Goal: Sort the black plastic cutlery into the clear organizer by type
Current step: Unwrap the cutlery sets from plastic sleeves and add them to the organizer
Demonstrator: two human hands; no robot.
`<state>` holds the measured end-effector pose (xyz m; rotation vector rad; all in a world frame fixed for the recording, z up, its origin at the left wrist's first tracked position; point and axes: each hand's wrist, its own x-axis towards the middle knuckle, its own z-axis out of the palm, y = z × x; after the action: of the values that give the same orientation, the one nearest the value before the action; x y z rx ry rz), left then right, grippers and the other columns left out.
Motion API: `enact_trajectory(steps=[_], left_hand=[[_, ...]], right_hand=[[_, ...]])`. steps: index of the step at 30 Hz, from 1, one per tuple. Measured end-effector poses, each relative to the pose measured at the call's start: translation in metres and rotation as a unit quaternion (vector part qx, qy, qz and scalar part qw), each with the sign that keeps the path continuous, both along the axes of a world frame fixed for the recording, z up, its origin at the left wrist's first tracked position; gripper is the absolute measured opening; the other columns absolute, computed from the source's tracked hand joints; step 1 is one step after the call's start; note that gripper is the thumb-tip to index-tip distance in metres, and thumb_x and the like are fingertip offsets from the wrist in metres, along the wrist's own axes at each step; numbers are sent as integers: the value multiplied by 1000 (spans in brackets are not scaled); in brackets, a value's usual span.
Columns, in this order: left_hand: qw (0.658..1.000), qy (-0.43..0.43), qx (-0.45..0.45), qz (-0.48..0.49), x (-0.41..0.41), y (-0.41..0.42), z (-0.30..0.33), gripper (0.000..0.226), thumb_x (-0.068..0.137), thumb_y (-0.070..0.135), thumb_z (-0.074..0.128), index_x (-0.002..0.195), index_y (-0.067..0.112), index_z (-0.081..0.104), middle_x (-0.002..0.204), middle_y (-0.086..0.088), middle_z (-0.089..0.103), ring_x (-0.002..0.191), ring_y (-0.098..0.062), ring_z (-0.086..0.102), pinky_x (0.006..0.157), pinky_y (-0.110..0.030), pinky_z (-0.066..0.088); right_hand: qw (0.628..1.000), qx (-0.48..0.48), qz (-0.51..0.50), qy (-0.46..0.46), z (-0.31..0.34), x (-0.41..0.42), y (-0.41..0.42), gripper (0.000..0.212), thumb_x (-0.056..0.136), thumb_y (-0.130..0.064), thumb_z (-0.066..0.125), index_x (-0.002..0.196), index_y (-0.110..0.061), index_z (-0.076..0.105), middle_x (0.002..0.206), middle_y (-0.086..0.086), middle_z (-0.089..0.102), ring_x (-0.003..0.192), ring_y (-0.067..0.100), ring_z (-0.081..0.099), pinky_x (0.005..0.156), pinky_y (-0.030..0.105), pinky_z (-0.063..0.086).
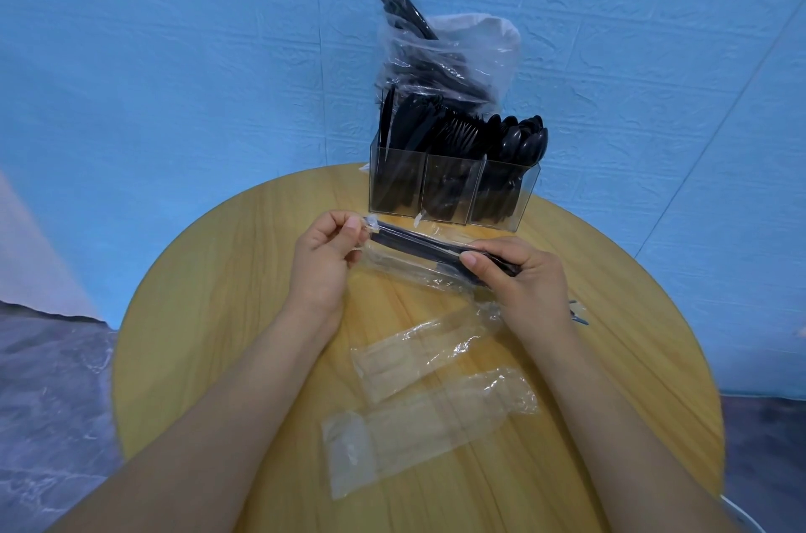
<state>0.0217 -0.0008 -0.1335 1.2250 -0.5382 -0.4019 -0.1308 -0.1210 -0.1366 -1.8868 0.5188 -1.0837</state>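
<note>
A clear organizer (453,201) with three compartments stands at the table's far edge. Black knives fill its left compartment, forks the middle, spoons (521,142) the right. In front of it I hold a bundle of black cutlery (418,244) partly inside a clear plastic wrapper (405,271). My right hand (519,275) grips the bundle's right end. My left hand (325,253) pinches the wrapper's open left end, where the cutlery tips stick out.
Behind the organizer leans a clear plastic bag (449,57) of more black cutlery. Two empty clear wrappers (418,358) (418,423) lie on the round wooden table (209,314) near me. A blue textured sheet covers the background.
</note>
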Motion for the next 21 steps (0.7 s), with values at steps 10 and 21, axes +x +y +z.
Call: enact_trajectory(steps=[10, 21], left_hand=[[965, -228, 108, 72, -2, 1, -5, 22, 94, 39, 51, 92, 17, 55, 88, 9, 55, 77, 0, 50, 67, -12, 39], [917, -335, 182, 117, -1, -3, -13, 12, 91, 26, 58, 82, 19, 53, 74, 10, 54, 71, -9, 49, 60, -23, 38]], right_hand=[[996, -75, -41, -8, 1, -10, 1, 14, 79, -14, 72, 87, -25, 73, 87, -4, 69, 83, 3, 62, 76, 12, 45], [993, -113, -25, -9, -4, -5, 4, 16, 77, -12, 74, 88, -24, 73, 87, -5, 64, 84, 6, 60, 74, 9, 44]])
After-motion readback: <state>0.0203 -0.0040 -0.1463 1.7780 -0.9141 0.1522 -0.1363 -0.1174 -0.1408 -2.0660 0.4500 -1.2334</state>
